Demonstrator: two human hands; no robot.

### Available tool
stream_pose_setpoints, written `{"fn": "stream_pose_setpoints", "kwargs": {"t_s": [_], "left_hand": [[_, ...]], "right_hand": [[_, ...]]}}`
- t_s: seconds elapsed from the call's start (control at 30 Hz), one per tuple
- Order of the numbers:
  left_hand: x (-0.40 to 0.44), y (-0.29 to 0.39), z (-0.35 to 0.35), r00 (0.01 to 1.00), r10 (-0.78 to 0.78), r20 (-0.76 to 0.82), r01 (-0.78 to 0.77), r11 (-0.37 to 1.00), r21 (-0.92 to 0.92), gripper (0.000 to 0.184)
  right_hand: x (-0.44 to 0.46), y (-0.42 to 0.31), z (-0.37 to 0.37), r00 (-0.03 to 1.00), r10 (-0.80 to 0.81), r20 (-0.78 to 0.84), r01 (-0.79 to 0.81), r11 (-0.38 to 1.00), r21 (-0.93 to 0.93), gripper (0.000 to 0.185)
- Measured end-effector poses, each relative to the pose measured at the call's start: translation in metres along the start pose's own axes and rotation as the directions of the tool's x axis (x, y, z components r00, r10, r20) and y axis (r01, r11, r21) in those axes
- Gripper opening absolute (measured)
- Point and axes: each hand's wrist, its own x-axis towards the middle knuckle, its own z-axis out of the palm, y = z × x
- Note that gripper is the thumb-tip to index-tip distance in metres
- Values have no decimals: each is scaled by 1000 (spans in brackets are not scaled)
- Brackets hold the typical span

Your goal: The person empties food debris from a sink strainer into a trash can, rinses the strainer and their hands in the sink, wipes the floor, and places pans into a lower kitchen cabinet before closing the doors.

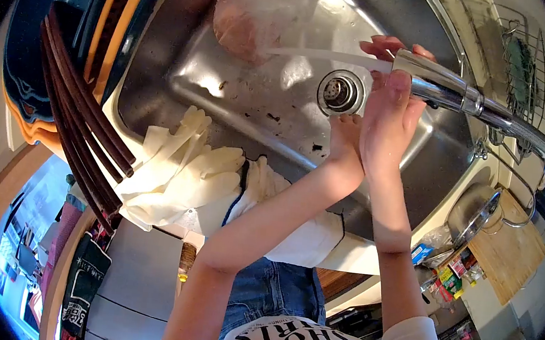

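My right hand (396,97) is closed round the chrome spray head (428,77), with the thumb on its near side and the other fingers behind it. A water stream (331,55) runs leftward from the spray head to a clear plastic bag (241,24) with something pinkish inside, lying in the steel sink (227,92). My left hand (346,132) is bent inward beside the right wrist, near the drain (341,93). Its fingertips look curled and close together, and no object shows in them; part of this hand is hidden.
White gloves (179,177) and a white cloth (308,237) drape over the sink's near edge. At left, dark rods (86,110) lie against blue and orange basins (48,33). A metal pot (474,211), a wooden board (510,248) and a wire rack (522,70) are at right.
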Motion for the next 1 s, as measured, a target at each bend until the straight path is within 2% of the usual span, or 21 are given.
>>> {"fn": "stream_pose_setpoints", "kwargs": {"t_s": [0.03, 0.1, 0.17, 0.3, 0.4, 0.47, 0.5, 0.57, 0.6, 0.67, 0.73, 0.83, 0.93, 1.0], "left_hand": [[0, 0, 0, 1000, -1, -12, 1, 1000, -18, 29], [0, 0, 2, 998, 5, -62, -6, 1000, -20, 30], [-1, -1, 4, 992, 9, -123, -12, 1000, -26, 32], [-4, 0, 8, 963, 6, -268, -19, 999, -48, 36], [-3, -1, 8, 925, 1, -380, -33, 996, -78, 39], [-2, 1, 8, 898, -6, -440, -42, 994, -99, 41], [-1, 0, 7, 885, -8, -466, -50, 992, -113, 42], [1, 2, 6, 864, -13, -504, -59, 990, -126, 43], [1, 2, 7, 854, -15, -519, -62, 990, -130, 44], [0, 2, 8, 840, -20, -542, -66, 988, -139, 46], [-1, 2, 9, 831, -26, -556, -66, 987, -145, 48], [-7, -2, 12, 863, 0, -505, -69, 991, -118, 50], [-16, -4, 16, 948, 136, -287, -161, 985, -67, 50], [-22, -2, 18, 957, 277, -85, -283, 955, -86, 50]], "right_hand": [[0, -3, 6, 1000, 13, 10, -14, 996, 83, 38], [-3, -8, 17, 1000, 15, -20, -14, 997, 76, 40], [-4, -9, 19, 1000, 16, 25, -19, 991, 135, 43], [-12, -19, 16, 994, 65, 90, -78, 987, 142, 46], [-19, -22, 11, 985, 133, 106, -145, 983, 114, 49], [-25, -19, 0, 985, 143, 97, -152, 984, 93, 35], [-27, -21, -2, 985, 142, 97, -152, 984, 94, 35], [-33, -26, -6, 970, 239, 42, -234, 966, -111, 34], [-33, -24, -8, 970, 240, 40, -235, 966, -110, 34], [-32, -17, -10, 989, 101, 107, -107, 993, 54, 34], [-35, -19, -12, 987, 128, 100, -134, 989, 56, 34], [-38, -23, -13, 981, 166, 101, -174, 982, 77, 33], [-40, -20, -21, 976, 168, 140, -178, 982, 66, 33], [-41, -21, -29, 972, 162, 172, -170, 985, 35, 34]]}}
